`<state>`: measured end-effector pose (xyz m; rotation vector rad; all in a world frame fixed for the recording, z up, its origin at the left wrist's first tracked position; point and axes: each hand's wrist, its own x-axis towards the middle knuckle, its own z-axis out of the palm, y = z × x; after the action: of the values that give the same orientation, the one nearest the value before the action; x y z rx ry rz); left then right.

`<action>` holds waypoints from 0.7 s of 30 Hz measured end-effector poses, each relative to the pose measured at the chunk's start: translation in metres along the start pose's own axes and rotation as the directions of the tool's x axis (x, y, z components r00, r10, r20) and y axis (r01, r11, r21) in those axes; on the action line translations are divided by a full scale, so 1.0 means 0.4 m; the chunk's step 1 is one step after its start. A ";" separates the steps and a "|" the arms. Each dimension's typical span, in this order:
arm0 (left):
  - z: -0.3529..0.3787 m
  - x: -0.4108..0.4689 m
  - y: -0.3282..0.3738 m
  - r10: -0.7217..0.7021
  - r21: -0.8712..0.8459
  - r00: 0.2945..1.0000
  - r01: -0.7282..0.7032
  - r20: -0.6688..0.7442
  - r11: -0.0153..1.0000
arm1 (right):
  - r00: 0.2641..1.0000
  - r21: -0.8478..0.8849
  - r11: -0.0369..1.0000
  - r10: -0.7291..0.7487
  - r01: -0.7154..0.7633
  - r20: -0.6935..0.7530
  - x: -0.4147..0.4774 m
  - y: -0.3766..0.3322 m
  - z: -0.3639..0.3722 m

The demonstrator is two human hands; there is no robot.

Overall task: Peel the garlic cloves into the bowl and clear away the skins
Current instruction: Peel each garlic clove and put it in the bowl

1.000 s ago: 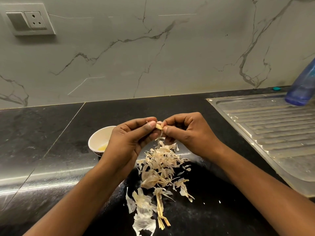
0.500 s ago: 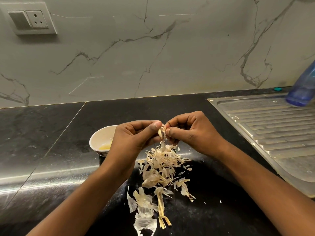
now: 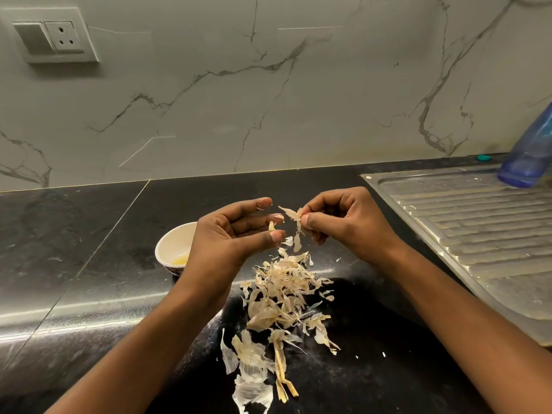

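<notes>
Left hand (image 3: pixel 236 234) is held palm-up above the table (image 3: pixel 89 264), fingers half curled, with a small garlic clove (image 3: pixel 271 227) pinched between thumb tip and a fingertip. Right hand (image 3: pixel 343 222) is raised just beside it, fingers curled, a loose skin strip (image 3: pixel 294 218) pinched between thumb and forefinger; the strip hangs down, apart from the clove. A small gap is seen between the two hands.

White bowl (image 3: pixel 167 249) is set on the table behind the left hand, its right side hidden by that hand. Something pale yellow is seen at its bottom; what it is cannot be told.

Pile of skins (image 3: pixel 280 294) is spread on the table below and between the hands, with a few larger pieces trailing toward the near edge.

Steel drainboard (image 3: pixel 478 222) is fitted at the right, a blue bottle (image 3: pixel 528 156) standing on its far corner. A wall socket (image 3: pixel 56 37) is mounted top left.
</notes>
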<state>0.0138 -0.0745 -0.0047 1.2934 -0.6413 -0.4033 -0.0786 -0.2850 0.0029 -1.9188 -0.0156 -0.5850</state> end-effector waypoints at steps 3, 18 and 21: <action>0.000 -0.003 0.001 0.046 0.059 0.999 -0.047 0.022 0.997 | 0.999 -0.046 0.999 0.019 -0.017 0.044 -0.001 0.001 -0.012; -0.022 0.000 0.041 0.248 0.328 0.962 -0.271 0.111 0.905 | 0.972 -0.220 0.970 0.143 -0.100 0.189 -0.005 0.003 -0.011; -0.074 0.018 0.092 0.310 0.397 0.949 -0.306 0.055 0.865 | 0.975 -0.224 0.972 0.111 -0.067 0.192 -0.007 0.007 -0.006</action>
<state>0.0355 -0.0477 0.0282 1.5469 -0.9415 0.0057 -0.0812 -0.2876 0.0002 -2.1731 0.0040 -0.3375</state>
